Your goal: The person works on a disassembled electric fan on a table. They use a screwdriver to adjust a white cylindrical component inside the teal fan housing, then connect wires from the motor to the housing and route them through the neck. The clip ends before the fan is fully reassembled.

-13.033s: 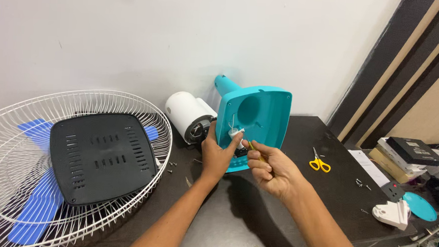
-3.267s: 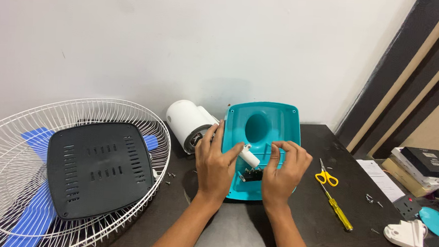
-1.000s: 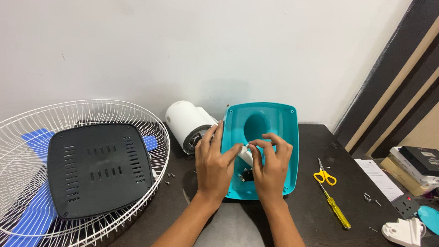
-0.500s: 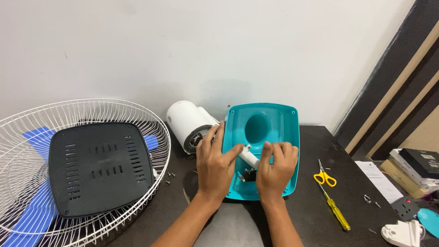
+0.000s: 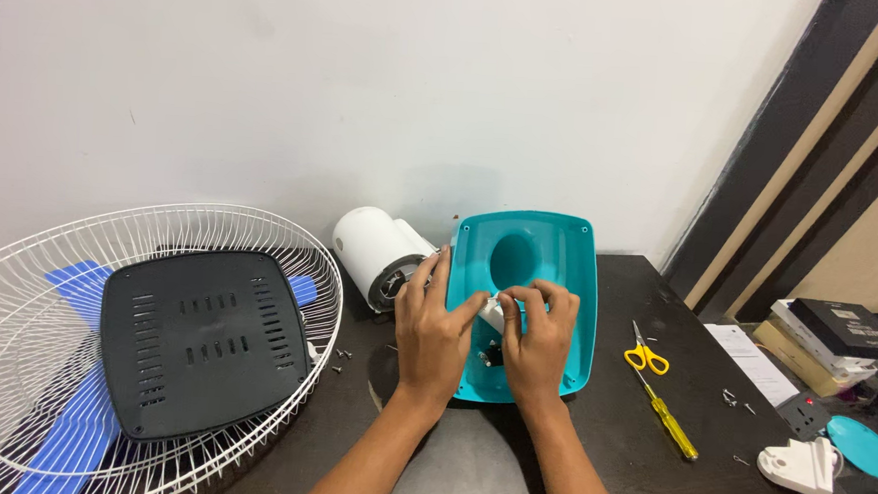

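Two bare hands at the middle of a dark table (image 5: pixel 588 455), seen from above, both on a teal plastic fan base (image 5: pixel 543 273) lying open side up. Left hand (image 5: pixel 433 332) laid flat along the base's left edge, thumb hooked over the rim, fingers loosely spread toward the wall, steadying rather than clenched. Right hand (image 5: pixel 539 337) curled inside the base, fingertips pinched around a small white part (image 5: pixel 493 313) near the base's middle, just below its round hole. Small black piece (image 5: pixel 491 357) visible between the two hands, lower inside the base.

Compared with half a second ago: right hand slightly higher and further left, fingers drawn in tighter on the white part; left hand and base much as before. Compared with thirteen seconds ago: base now lying flat instead of held upright, and a yellow screwdriver (image 5: pixel 672 426) now on the table below the yellow-handled scissors (image 5: pixel 644 353).

Just left of the base, a white cylindrical motor housing (image 5: pixel 377 254) on its side, touching the base's upper left corner. Further left, a white wire fan guard (image 5: pixel 23 355) holding a blue blade (image 5: pixel 58 438) and a black vented square cover (image 5: pixel 204 340). Few loose screws (image 5: pixel 337 360) between guard and left hand. Far right: stacked boxes (image 5: pixel 835 333), a white plastic piece (image 5: pixel 798 466), a teal disc (image 5: pixel 864 448).
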